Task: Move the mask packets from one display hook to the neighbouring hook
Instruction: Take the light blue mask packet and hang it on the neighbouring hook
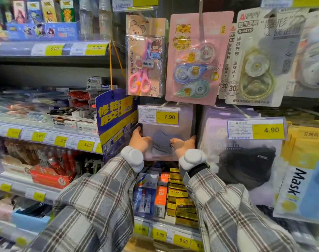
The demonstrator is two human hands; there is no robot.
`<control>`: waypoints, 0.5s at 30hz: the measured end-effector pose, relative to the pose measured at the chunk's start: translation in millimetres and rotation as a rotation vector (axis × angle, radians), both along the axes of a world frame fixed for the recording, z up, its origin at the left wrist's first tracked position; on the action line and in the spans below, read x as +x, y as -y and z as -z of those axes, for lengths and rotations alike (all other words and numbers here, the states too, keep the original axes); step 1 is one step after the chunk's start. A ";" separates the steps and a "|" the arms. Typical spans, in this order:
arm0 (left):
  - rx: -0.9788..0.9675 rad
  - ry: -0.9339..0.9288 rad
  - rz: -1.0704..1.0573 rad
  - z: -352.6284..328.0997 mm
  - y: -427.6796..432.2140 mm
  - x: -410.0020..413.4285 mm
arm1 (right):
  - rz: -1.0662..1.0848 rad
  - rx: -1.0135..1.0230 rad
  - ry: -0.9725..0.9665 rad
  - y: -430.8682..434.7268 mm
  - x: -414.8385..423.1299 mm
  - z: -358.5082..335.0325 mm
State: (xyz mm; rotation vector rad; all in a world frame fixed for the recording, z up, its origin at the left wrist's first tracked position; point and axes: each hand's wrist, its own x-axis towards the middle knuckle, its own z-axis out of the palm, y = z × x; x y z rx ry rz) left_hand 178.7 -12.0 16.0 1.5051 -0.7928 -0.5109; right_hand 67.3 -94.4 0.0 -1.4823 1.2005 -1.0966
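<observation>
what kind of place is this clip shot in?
Shop aisle, probably a stationery or variety store: yellow price tags on shelf edges and hooks, carded scissors and correction tape hanging, mask packets below.

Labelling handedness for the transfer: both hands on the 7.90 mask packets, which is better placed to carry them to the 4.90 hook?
Right, probably. The right hand holds the mask packets at their right edge, nearest the 4.90 hook; the left hand holds the far edge, beside the blue sign.
</observation>
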 end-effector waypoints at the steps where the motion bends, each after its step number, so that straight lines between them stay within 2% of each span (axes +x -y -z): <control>1: 0.008 0.005 -0.007 -1.1 -1.9 -2.7 | -0.009 0.016 0.004 -0.6 -1.2 0.1; 8: 0.012 0.033 -0.022 -2.6 -2.5 -6.3 | 0.001 0.026 -0.132 -11.9 -7.5 -5.6; 15: 0.040 0.147 -0.052 2.5 -6.0 -10.7 | 0.014 0.035 -0.073 -18.6 -8.7 -5.0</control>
